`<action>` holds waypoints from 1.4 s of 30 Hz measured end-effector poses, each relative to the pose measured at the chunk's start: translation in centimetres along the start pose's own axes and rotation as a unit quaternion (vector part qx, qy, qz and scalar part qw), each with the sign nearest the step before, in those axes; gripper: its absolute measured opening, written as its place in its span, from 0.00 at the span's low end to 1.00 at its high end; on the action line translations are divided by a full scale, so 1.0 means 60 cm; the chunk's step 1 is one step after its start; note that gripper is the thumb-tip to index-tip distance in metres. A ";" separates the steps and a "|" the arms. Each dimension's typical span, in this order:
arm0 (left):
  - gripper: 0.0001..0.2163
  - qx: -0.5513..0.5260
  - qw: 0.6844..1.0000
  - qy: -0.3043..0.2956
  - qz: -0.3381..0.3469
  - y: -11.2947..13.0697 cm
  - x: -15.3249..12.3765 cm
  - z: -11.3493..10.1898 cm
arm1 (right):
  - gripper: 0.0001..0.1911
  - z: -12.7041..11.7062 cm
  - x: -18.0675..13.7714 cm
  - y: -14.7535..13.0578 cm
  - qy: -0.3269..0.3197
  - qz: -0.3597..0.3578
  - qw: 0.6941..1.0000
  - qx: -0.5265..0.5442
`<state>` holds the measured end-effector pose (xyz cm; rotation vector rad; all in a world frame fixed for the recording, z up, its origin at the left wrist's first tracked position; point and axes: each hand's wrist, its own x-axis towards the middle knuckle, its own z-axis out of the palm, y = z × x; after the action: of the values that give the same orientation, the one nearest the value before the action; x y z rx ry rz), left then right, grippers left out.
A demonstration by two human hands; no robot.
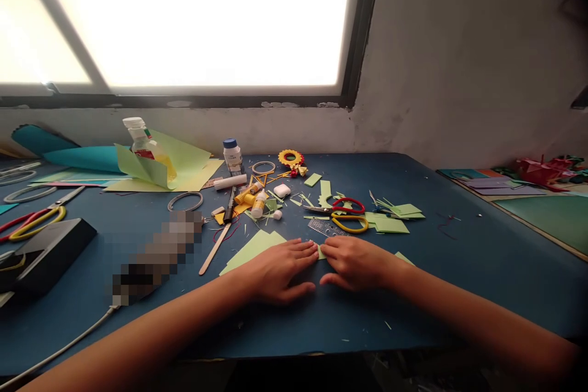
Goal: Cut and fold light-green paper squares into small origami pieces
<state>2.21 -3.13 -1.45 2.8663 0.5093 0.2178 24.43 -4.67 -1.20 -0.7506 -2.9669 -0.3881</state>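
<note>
Blue tabletop [482,257], hands [282,266] palm-down, pressing green paper [321,252], scissors [333,212] and ruler [320,227] just beyond

Paper [321,253] — light green; tabletop [459,269] — dark blue; scissors [331,211], red-and-yellow-handled; bottle [233,160], white, blue cap [229,143]; stick [215,250], tan; small case [282,190], white.

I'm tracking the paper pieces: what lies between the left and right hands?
In the head view, a bit of light green paper shows between the left hand and the right hand; its full outline is hidden.
</note>
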 end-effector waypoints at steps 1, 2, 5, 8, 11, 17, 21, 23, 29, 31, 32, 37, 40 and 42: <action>0.25 -0.019 1.000 -0.006 -0.001 -0.002 -0.001 0.000 | 0.26 -0.001 0.002 -0.003 -0.003 0.000 1.000 -0.006; 0.26 -0.038 0.999 -0.010 -0.004 -0.005 -0.002 -0.001 | 0.27 -0.001 0.003 -0.005 -0.003 -0.004 1.000 -0.008; 0.22 -0.090 0.995 0.002 -0.046 -0.016 0.001 -0.005 | 0.28 0.003 0.008 -0.001 0.003 -0.022 1.000 0.000; 0.15 -0.161 0.979 0.013 -0.125 -0.029 0.011 -0.007 | 0.26 0.012 0.008 0.011 0.029 -0.018 0.999 0.031; 0.18 -0.259 0.952 0.038 -0.160 -0.039 0.018 -0.004 | 0.18 0.024 0.001 0.022 0.063 0.034 0.991 0.110; 0.13 -0.216 0.966 0.068 -0.126 -0.027 0.023 -0.007 | 0.11 0.035 0.000 0.027 0.076 0.081 0.981 0.158; 0.14 -0.144 0.976 0.072 -0.144 -0.021 0.025 -0.004 | 0.10 0.028 0.005 0.019 0.092 0.120 0.969 0.196; 0.13 -0.150 0.972 0.099 -0.153 -0.022 0.025 0.001 | 0.11 0.022 0.005 0.016 0.114 0.159 0.952 0.234; 0.22 -0.441 0.835 0.260 -0.202 -0.020 0.026 -0.001 | 0.15 0.007 0.010 0.011 0.185 0.277 0.865 0.375; 0.24 -0.518 0.769 0.293 -0.234 -0.016 0.028 -0.008 | 0.17 0.006 0.012 0.009 0.208 0.293 0.839 0.408; 0.25 -0.541 0.743 0.304 -0.250 -0.013 0.028 -0.011 | 0.17 0.007 0.013 0.007 0.217 0.299 0.830 0.418; 0.19 -0.533 0.727 0.325 -0.285 -0.007 0.026 -0.019 | 0.19 0.008 0.011 0.004 0.235 0.316 0.810 0.433; 0.15 -0.530 0.743 0.294 -0.284 -0.006 0.024 -0.017 | 0.19 0.008 0.008 0.005 0.234 0.324 0.795 0.456; 0.14 -0.539 0.747 0.284 -0.265 -0.006 0.024 -0.014 | 0.18 0.008 0.007 0.005 0.235 0.325 0.792 0.460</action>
<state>3.29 -2.13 -0.55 1.4084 0.8866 0.9276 24.24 -4.08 -1.57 -1.1701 -1.8541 0.7454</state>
